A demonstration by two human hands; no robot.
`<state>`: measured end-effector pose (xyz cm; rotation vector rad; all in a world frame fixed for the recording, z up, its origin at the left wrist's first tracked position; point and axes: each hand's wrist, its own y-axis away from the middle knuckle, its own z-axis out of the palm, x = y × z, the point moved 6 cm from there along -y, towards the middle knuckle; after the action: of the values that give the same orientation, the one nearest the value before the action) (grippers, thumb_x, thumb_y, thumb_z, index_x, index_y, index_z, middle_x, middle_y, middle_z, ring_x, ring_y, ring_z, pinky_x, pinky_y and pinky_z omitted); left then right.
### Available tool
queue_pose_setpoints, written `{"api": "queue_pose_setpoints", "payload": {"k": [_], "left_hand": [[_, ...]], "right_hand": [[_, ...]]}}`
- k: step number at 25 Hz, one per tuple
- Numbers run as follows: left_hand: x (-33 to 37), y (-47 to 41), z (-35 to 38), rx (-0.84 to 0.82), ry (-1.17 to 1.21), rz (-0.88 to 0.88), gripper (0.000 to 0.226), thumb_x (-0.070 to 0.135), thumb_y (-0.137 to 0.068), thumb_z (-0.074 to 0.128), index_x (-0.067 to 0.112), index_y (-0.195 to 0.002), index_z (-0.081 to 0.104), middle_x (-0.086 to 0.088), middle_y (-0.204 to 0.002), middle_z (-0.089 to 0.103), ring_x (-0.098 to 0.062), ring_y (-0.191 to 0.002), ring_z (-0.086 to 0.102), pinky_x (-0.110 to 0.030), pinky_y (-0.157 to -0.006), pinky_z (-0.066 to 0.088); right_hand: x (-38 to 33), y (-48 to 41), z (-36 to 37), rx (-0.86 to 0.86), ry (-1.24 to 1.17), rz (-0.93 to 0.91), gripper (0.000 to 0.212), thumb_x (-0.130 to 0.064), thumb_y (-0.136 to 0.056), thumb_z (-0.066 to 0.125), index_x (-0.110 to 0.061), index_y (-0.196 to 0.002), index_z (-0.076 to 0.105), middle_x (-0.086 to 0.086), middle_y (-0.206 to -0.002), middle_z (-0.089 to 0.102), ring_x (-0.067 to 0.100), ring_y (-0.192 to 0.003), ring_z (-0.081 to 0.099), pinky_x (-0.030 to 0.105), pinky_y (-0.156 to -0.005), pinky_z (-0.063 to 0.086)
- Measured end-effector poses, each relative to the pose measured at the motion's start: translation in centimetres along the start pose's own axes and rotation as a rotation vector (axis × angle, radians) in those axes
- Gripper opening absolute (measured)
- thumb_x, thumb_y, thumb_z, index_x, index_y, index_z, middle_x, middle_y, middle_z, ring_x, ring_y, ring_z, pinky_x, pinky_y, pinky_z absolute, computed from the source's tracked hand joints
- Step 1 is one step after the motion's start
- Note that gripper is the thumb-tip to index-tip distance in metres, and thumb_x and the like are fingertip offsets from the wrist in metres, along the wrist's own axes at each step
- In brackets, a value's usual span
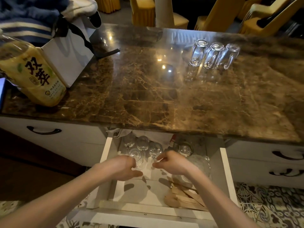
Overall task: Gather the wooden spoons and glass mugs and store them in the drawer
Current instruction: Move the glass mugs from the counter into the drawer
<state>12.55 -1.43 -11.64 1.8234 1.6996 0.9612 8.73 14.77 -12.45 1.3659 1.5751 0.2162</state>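
Observation:
The white drawer (pixel 227 171) stands pulled out under the marble counter (pixel 131 83). Several glass mugs (pixel 143 143) sit upside down at its back, and wooden spoons (pixel 185 197) lie in its front right corner. My left hand (pixel 125 167) and my right hand (pixel 172 162) hover over the drawer's middle, fingers apart, close to a mug (pixel 139 157) between them; I cannot tell whether either touches it. Three more glass mugs (pixel 213 55) stand upside down in a row on the counter at the back right.
A large yellow drink bottle (pixel 32 71) and a white paper bag (pixel 69 60) with cloth stand on the counter's left. Shut drawers with dark handles (pixel 43 131) flank the pulled-out one. Yellow-covered chairs (pixel 143 10) are beyond the counter. The floor is patterned tile (pixel 271 208).

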Motion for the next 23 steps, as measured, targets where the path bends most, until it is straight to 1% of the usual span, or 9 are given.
{"api": "queue_pose_setpoints", "payload": {"k": [1,3,7,10,13,16,17,20,23], "left_hand": [[0.9,0.8,-1.6,0.019,0.000,0.042,0.055,0.062,-0.086,0.045,0.019,-0.116,0.062,-0.003,-0.112,0.066,-0.019,-0.098,0.061,-0.036,-0.087,0.050],[2.4,2.1,-5.0,0.073,0.145,0.128,0.051,0.067,-0.081,0.046,0.027,-0.106,0.065,0.006,-0.100,0.068,-0.011,-0.089,0.063,-0.036,-0.082,0.053],[5.0,4.0,-12.5,0.288,0.514,0.353,0.034,0.063,-0.079,0.053,0.041,-0.103,0.062,0.020,-0.097,0.064,0.004,-0.088,0.060,-0.022,-0.075,0.049],[7.2,3.6,-17.1,0.493,0.716,0.493,0.022,0.044,-0.085,0.058,0.033,-0.103,0.064,0.016,-0.094,0.066,0.006,-0.083,0.061,-0.018,-0.074,0.049],[9.0,2.5,-20.9,0.697,0.880,0.562,0.017,0.028,-0.088,0.061,0.024,-0.104,0.064,0.013,-0.093,0.065,0.005,-0.082,0.060,-0.010,-0.072,0.049],[10.2,0.5,-23.5,0.796,0.961,0.552,0.019,0.027,-0.089,0.060,0.021,-0.106,0.063,0.012,-0.095,0.064,0.002,-0.087,0.059,-0.016,-0.078,0.049],[10.5,-0.4,-24.3,0.813,0.982,0.543,0.022,0.028,-0.089,0.060,0.020,-0.109,0.062,0.010,-0.098,0.064,0.000,-0.090,0.059,-0.019,-0.080,0.049],[10.9,-3.3,-25.9,0.843,0.983,0.526,0.032,0.025,-0.089,0.061,0.016,-0.119,0.057,0.006,-0.108,0.061,-0.007,-0.098,0.057,-0.017,-0.080,0.046],[11.9,-6.2,-27.0,0.833,0.999,0.530,0.038,0.022,-0.087,0.063,0.016,-0.124,0.053,0.006,-0.109,0.059,-0.002,-0.093,0.055,-0.014,-0.074,0.047]], "right_hand": [[-0.4,0.8,-1.0,0.008,0.012,-0.032,0.047,-0.044,-0.083,0.064,-0.019,-0.122,0.060,-0.001,-0.119,0.065,0.011,-0.093,0.063,0.023,-0.077,0.050],[-1.6,2.6,-3.4,0.041,-0.024,-0.112,0.042,-0.048,-0.082,0.064,-0.024,-0.117,0.063,-0.007,-0.113,0.067,0.004,-0.091,0.062,0.017,-0.071,0.048],[-3.9,5.4,-9.2,0.194,-0.193,-0.236,0.031,-0.050,-0.079,0.064,-0.033,-0.105,0.067,-0.013,-0.092,0.071,-0.002,-0.078,0.066,0.017,-0.066,0.052],[-4.2,6.0,-13.6,0.401,-0.288,-0.286,0.026,-0.041,-0.080,0.068,-0.028,-0.102,0.069,-0.010,-0.090,0.072,0.003,-0.079,0.067,0.022,-0.067,0.051],[-4.3,6.4,-17.0,0.596,-0.440,-0.333,0.017,-0.028,-0.083,0.069,-0.024,-0.099,0.068,-0.002,-0.093,0.071,0.013,-0.086,0.068,0.029,-0.072,0.057],[-4.4,6.6,-19.6,0.766,-0.574,-0.394,0.016,-0.021,-0.084,0.069,-0.021,-0.099,0.066,-0.002,-0.091,0.070,0.013,-0.082,0.069,0.018,-0.062,0.054],[-4.5,6.4,-20.5,0.820,-0.609,-0.402,0.017,-0.020,-0.084,0.068,-0.019,-0.101,0.065,0.000,-0.092,0.069,0.014,-0.082,0.068,0.019,-0.063,0.054],[-4.9,4.9,-22.8,0.941,-0.627,-0.383,0.023,-0.019,-0.084,0.068,-0.014,-0.106,0.065,0.004,-0.098,0.069,0.021,-0.088,0.068,0.037,-0.079,0.057],[-4.1,2.8,-25.2,1.024,-0.682,-0.344,0.026,-0.018,-0.084,0.068,-0.010,-0.109,0.064,0.008,-0.102,0.069,0.024,-0.094,0.067,0.045,-0.088,0.053]]}}
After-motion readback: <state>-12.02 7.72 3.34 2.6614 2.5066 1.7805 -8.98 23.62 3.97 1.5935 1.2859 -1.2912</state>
